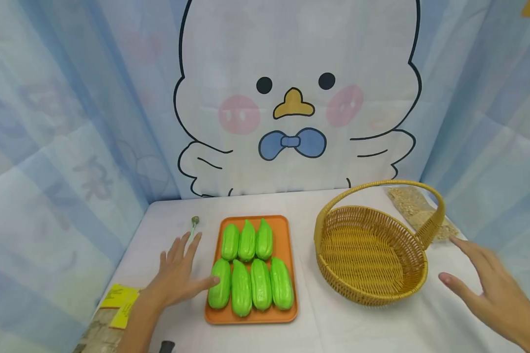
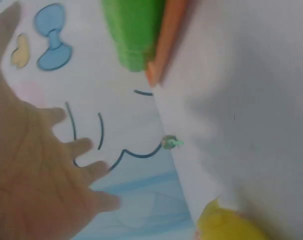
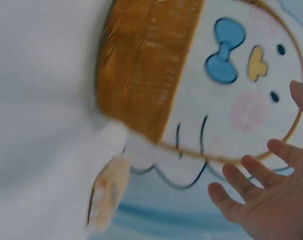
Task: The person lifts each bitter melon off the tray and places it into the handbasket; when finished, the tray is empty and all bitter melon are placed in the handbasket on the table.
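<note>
Several green vegetables (image 1: 241,288), ridged and shaped like small bitter gourds or cucumbers, lie in two rows on an orange tray (image 1: 282,225). Left of the tray my left hand (image 1: 172,279) hovers with fingers spread, its thumb overlapping the nearest vegetable in the head view; contact cannot be made out. A round wicker basket (image 1: 362,255) with a tall arched handle (image 1: 380,183) stands right of the tray, its woven floor showing. My right hand (image 1: 490,289) is just right of the basket, fingers extended, holding nothing. Both palms show in the wrist views.
A clear bag of pale grains (image 1: 408,203) lies behind the basket at the right edge. Left are a small round-headed green-stemmed item (image 1: 195,223) and yellow paper pieces (image 1: 124,306). A dark object (image 1: 167,346) sits at the front. Printed curtains (image 1: 291,176) enclose the table.
</note>
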Available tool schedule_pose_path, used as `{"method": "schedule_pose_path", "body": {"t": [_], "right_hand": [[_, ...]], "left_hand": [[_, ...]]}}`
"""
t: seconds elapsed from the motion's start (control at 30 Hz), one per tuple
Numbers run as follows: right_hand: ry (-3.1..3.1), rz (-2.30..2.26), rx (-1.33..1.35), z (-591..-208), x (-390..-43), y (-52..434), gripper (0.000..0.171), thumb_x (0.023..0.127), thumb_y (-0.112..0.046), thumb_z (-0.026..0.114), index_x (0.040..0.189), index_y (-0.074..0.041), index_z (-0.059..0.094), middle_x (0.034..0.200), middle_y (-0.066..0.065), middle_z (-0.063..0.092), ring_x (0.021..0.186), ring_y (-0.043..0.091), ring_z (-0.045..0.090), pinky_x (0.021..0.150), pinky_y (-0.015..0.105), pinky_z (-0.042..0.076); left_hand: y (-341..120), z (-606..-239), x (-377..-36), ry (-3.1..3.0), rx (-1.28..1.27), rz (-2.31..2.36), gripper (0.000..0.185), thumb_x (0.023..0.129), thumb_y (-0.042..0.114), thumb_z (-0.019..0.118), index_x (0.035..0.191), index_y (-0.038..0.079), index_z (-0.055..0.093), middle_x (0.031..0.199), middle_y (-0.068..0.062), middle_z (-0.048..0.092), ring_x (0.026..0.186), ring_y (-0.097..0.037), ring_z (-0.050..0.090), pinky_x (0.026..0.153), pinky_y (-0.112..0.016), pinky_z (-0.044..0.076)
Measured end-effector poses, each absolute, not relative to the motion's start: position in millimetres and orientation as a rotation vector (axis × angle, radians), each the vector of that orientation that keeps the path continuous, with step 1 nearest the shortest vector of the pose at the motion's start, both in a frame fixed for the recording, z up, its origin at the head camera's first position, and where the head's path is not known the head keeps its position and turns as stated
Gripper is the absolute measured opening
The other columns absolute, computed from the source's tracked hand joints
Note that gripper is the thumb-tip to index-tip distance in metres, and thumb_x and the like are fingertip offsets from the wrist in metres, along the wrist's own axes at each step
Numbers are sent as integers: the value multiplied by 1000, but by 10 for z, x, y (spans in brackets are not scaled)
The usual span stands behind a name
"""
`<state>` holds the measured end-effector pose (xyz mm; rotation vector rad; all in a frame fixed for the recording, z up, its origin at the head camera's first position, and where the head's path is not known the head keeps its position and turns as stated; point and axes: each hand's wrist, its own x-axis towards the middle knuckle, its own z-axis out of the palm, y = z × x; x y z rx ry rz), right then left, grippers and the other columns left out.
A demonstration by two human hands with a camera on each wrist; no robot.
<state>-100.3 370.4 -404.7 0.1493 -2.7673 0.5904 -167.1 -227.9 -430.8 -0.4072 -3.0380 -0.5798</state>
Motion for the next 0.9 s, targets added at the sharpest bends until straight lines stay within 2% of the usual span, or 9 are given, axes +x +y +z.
{"method": "schedule_pose_path", "body": {"t": [0.07,0.13,0.17,0.23,0.3,0.4,0.57,0.77,0.9], "right_hand": [[-2640,853,253,-3937,-906,3389,76,91,-18,74,154,-13,33,146,20,40,130,27,43,106,36,38],[-2541,1072,374,-3860,-846,3034,70,89,-4,73,150,-13,40,142,10,49,123,10,51,95,15,42],[-2507,1176,439,-3848,-838,2850,68,88,0,72,148,-13,42,142,5,50,121,5,51,92,9,39],[-2472,1350,540,-3853,-850,2469,64,88,1,73,145,-13,47,140,0,52,118,8,56,91,19,46],[-2474,1456,605,-3930,-911,2118,61,88,-9,75,143,-15,49,140,-4,53,118,13,57,92,27,49],[-2518,1561,638,-4117,-1053,1681,61,86,-26,79,141,-22,52,140,-6,52,118,18,58,95,40,50],[-2637,1578,610,-4435,-1280,1266,69,79,-39,84,141,-29,53,141,-4,52,116,24,59,94,56,46],[-2730,1328,600,-4658,-1350,1116,77,71,-50,85,137,-24,58,132,-1,58,114,25,59,92,51,48],[-2753,1198,574,-4718,-1365,1092,73,70,-47,87,133,-22,62,130,0,60,115,23,58,94,47,48]], "left_hand": [[-2297,-4305,-1579,-3082,-365,-767,115,79,65,70,159,11,8,157,-27,10,139,-53,15,102,-74,20],[-2298,-4310,-1500,-3115,-322,-930,117,77,62,75,158,8,9,154,-30,13,136,-53,20,101,-71,27],[-2292,-4319,-1468,-3129,-294,-1004,118,76,60,77,158,7,10,153,-30,14,136,-52,21,100,-70,29],[-2269,-4351,-1431,-3141,-241,-1119,118,74,55,81,157,6,13,152,-29,19,136,-49,25,102,-67,31],[-2238,-4397,-1418,-3151,-178,-1198,118,71,52,85,156,6,18,151,-27,26,134,-45,33,101,-64,35],[-2203,-4477,-1412,-3175,-73,-1282,120,65,45,90,156,6,22,147,-22,35,125,-38,46,97,-58,42],[-2186,-4571,-1407,-3207,-53,-1336,117,61,33,95,151,-1,28,130,-17,51,107,-29,56,87,-49,50],[-2184,-4611,-1384,-3195,-148,-1408,107,64,24,94,146,-7,33,116,-11,54,98,-25,55,80,-44,51],[-2181,-4629,-1382,-3212,-138,-1407,106,65,25,94,146,-6,34,116,-10,54,99,-26,54,80,-44,51]]}}
